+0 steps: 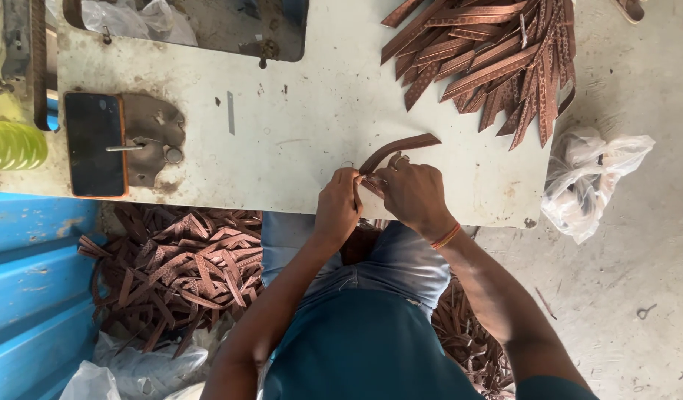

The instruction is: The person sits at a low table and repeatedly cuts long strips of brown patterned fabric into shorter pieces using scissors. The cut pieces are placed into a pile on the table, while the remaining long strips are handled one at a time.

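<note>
Brown leather strap (398,147), curved and embossed, lies on the pale worktop (297,118) near its front edge, with its lower end pinched between both hands. The left hand (338,207) is closed on that end from the left side, fingers curled tight over it. The right hand (413,194) is closed on the same end from the right, its knuckles up and a ring showing on one finger; a red-orange thread band (446,236) circles the right wrist. The two hands touch each other at the strap, and the free end of the strap arcs away up and to the right, resting flat on the worktop.

Farther back on the worktop, at its right corner, sits a pile of similar straps (489,59), well apart from the hands. To the left lies a dark phone (94,144) beside a worn metal plate (153,133), with a coiled yellow-green hose (14,145) at the edge. A rectangular opening (200,26) in the worktop shows clear plastic beneath.

Below the worktop, on the floor to the left of the person's knees, a heap of brown leather pieces (182,267) spreads out next to a blue panel (30,281). A crumpled clear plastic bag (589,181) lies on the concrete floor (638,296) to the right.
</note>
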